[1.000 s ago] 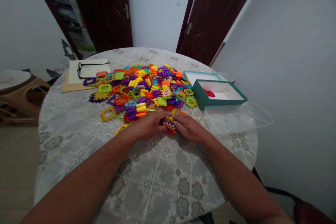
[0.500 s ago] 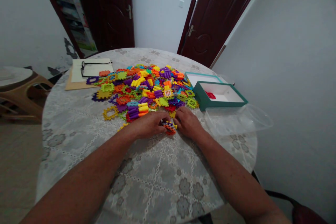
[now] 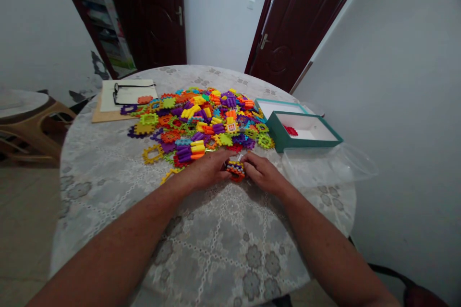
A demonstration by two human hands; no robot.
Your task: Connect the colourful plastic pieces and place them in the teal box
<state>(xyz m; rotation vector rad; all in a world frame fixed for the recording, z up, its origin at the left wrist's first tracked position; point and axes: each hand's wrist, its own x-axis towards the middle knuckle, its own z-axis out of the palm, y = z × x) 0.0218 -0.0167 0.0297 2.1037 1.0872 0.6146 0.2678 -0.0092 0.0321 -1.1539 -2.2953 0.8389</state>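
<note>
My left hand is closed around the left side of a small stack of toothed plastic building pieces. Orange shows at the near end of this stack, with yellow and dark purple edges above. At its right side, my right hand has its fingers curled in against the pieces. The fingers hide parts of the stack. Just beyond both hands spreads a large pile of building pieces in yellow, purple, orange, green, blue and red. A yellow frame-shaped piece lies at the pile's left edge.
On the right stand a green box with a red piece inside, its lid behind, and a clear plastic tray in front. Glasses rest on papers at the left. A patterned cloth covers the round table.
My right hand has drawn back slightly from the pile's edge to the stack. The yellow piece between my hands no longer shows at that spot. The view has shifted slightly.
</note>
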